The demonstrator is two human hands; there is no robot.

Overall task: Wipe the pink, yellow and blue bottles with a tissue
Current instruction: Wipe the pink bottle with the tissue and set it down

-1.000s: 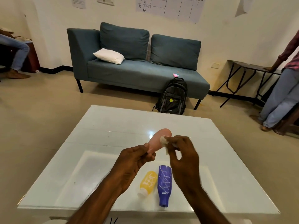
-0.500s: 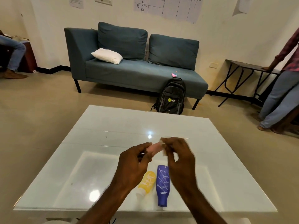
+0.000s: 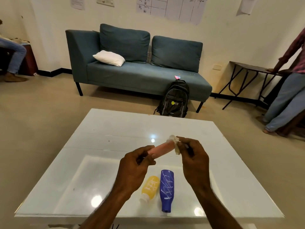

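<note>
The left hand point(image 3: 133, 169) holds the pink bottle point(image 3: 162, 148) above the middle of the white surface point(image 3: 115, 129), its fingers point(image 3: 149, 162) curled round the bottle's nearer end so that the bottle lies almost level, slanting up toward the right. At the far end the right hand point(image 3: 193, 161) pinches a crumpled white tissue point(image 3: 175, 142) between thumb and fingertips and presses it against the bottle's tip, with the wad wrapped partly over the end. Both forearms reach in from the near edge. Below the hands, close to the near edge and about midway along it, two bottles lie flat side by side: the yellow bottle point(image 3: 151, 186) on the left with its white cap toward the near edge, and the longer blue bottle point(image 3: 166, 190) just beside it on the right, narrow end also toward the near edge. Whether they touch cannot be told. Beyond the far edge a black backpack point(image 3: 175, 100) leans on a teal sofa point(image 3: 140, 76).
</note>
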